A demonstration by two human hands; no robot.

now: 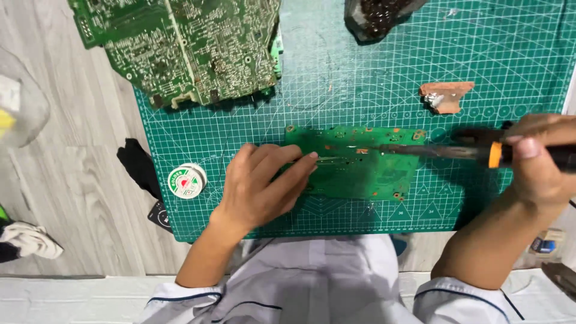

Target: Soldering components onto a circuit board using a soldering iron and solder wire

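A small green circuit board (366, 171) lies flat on the green cutting mat (480, 54). My left hand (261, 183) rests on the board's left edge, its fingertips pinched on a thin wire of solder that points right over the board. My right hand (537, 159) grips a soldering iron (456, 151) with a black handle and orange collar. The iron's dark shaft lies level, and its tip reaches left over the middle of the board, close to the end of the solder wire.
A large green circuit board (192, 45) overhangs the mat's top left corner. A solder spool (186, 181) sits at the mat's left edge beside a black object (139, 165). A brownish sponge piece (447, 96) lies at upper right, a dark object (378, 15) at the top.
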